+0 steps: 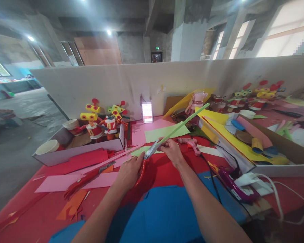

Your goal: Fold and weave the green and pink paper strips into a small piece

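Scissors (146, 156) beside a green strip (184, 123).
The left hand (130, 171) grasps the scissors, the right hand (171, 152) pinches the strip, both well in from the table's (35, 216) left edge. Beyond, the left box (59, 158) holds cups (47, 147) and figures (92, 131), the right box (281, 170) coloured paper (255, 130); sheets (162, 133) lie in the gap between, up to a partition (101, 84).

We see a red table (40, 221). On it sit a left box (58, 158) and a right box (281, 170), with a pink glue gun (191, 143) between them. Pink paper (57, 183) and orange paper (74, 201) lie at the left; the blurry purple thing (234, 185) may be a plug block.
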A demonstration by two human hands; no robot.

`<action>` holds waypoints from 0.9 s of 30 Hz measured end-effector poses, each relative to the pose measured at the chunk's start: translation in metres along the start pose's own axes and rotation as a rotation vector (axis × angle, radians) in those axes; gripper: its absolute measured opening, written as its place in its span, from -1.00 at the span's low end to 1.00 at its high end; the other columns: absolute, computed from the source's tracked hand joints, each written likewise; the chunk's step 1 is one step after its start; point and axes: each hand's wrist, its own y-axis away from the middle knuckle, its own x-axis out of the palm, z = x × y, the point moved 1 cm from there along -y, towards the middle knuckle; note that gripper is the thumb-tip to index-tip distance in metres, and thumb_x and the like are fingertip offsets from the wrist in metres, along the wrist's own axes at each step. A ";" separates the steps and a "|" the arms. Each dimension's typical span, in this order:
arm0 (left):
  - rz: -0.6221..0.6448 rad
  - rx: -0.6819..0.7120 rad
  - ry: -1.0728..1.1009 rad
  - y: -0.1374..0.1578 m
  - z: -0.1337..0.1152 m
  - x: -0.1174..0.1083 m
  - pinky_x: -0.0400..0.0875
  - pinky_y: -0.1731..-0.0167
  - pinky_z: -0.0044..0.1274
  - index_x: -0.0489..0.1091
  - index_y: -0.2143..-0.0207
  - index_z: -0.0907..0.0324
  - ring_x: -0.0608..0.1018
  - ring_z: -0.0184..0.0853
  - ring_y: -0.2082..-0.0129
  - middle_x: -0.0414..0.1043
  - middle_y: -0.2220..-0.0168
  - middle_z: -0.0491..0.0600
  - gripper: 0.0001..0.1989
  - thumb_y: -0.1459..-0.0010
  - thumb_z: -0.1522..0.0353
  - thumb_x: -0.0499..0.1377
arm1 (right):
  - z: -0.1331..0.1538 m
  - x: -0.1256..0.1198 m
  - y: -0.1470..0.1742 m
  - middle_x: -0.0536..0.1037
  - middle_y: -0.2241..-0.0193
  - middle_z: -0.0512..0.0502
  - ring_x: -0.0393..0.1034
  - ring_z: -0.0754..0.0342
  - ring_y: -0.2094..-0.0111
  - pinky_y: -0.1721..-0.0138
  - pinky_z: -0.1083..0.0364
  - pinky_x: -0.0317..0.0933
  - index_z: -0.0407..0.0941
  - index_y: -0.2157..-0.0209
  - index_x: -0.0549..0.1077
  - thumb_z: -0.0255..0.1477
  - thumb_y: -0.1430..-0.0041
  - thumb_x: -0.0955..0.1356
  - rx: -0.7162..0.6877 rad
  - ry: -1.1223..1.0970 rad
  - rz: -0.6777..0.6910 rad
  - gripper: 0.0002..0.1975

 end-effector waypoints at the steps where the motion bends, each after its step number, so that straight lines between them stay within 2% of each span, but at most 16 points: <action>1: -0.004 0.000 0.003 0.000 0.000 0.000 0.33 0.21 -0.40 0.00 -0.31 0.18 0.52 -0.13 0.17 0.45 0.14 0.16 -0.44 -0.25 0.45 -0.12 | 0.000 0.000 0.000 0.57 0.50 0.03 0.51 0.06 0.42 0.25 0.06 0.37 -0.12 0.22 0.44 -0.40 0.19 0.46 -0.002 -0.004 0.001 -0.60; 27: 0.012 -0.024 0.062 0.001 -0.002 -0.001 0.32 0.22 -0.42 0.10 -0.25 0.10 0.54 -0.11 0.09 0.49 0.07 0.14 -0.50 -0.25 0.44 -0.07 | 0.004 0.000 0.001 0.55 0.51 0.04 0.50 0.05 0.38 0.20 0.02 0.38 -0.12 0.21 0.44 -0.39 0.22 0.49 0.021 -0.083 0.037 -0.57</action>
